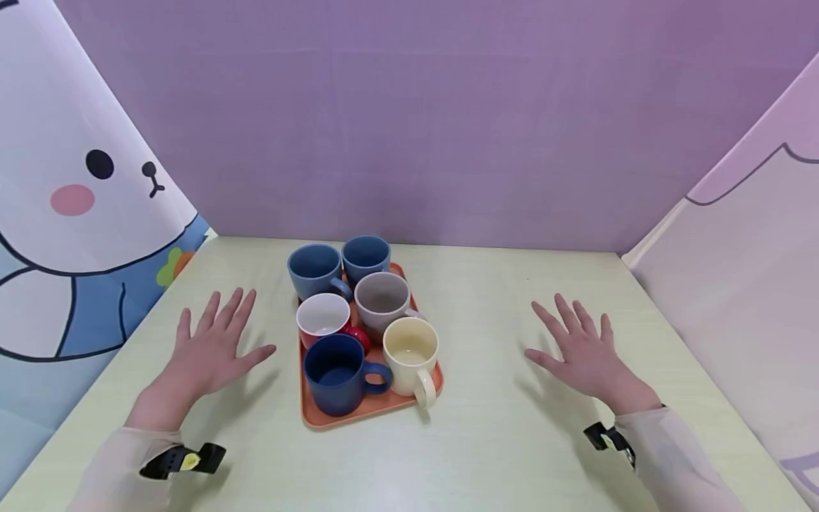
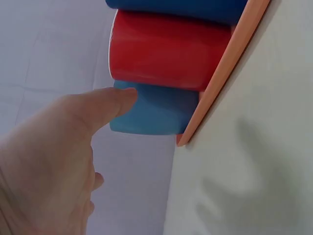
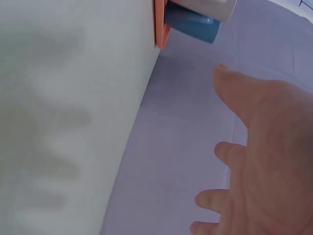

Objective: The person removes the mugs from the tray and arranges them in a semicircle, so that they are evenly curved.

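An orange tray [image 1: 320, 421] carries several mugs in two rows. Nearest me are a dark blue mug [image 1: 335, 384] and a cream mug [image 1: 411, 355]. Behind them sit a red mug with a white inside [image 1: 323, 316] and a greyish-mauve mug [image 1: 382, 302]. Two lighter blue mugs, one at the back left [image 1: 313, 270] and one at the back right [image 1: 366, 254], finish the rows. My left hand [image 1: 207, 352] hovers left of the tray, fingers spread, touching nothing. Well to the tray's right, my right hand [image 1: 585, 355] is likewise spread and holds nothing.
The pale table [image 1: 480, 441] meets a purple cloth wall [image 1: 448, 128] at the back. Printed side panels flank it, with a cartoon bear [image 1: 83, 235] on the left one. Both wrists wear black straps. The cream mug's handle juts past the tray rim.
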Tool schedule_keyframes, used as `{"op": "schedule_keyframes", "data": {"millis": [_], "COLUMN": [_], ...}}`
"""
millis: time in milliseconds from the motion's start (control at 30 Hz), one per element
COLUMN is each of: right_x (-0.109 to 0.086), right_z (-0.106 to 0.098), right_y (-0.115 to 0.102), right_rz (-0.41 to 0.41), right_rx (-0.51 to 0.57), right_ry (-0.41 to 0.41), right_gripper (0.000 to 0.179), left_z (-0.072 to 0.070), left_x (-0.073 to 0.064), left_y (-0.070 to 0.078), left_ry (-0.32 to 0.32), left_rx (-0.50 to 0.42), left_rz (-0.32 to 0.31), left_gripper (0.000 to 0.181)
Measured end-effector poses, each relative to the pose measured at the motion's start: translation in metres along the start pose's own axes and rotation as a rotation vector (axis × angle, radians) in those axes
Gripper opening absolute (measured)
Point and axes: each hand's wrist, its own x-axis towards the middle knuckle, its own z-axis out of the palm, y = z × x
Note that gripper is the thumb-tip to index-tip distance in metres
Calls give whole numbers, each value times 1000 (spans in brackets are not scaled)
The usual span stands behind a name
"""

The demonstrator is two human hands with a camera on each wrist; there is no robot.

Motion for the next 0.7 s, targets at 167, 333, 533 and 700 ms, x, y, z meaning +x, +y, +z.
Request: {"op": "schedule_keyframes", "data": {"millis": [167,333,533,700], "right_x": [-3,-6,-9,-10], "right_z": [12,22,33,44], "right_y": [-7,-22,-43,-61], "right_rz": [-74,-163,-245,-307], "right_rx": [28,63,93,134], "right_ry": [53,116,144,171], "right_gripper": [74,67,62,57], "left_z": [10,20,29,35], "left_x": [-11,-21,-31,-39], "left_y": [2,6,18,26], "left_ry": [-27,-53,-71,-54], "left_rx": [-57,-119,-194,-290], "left_rz": [-3,2,2,28], "left_gripper": [100,100,99,90]}}
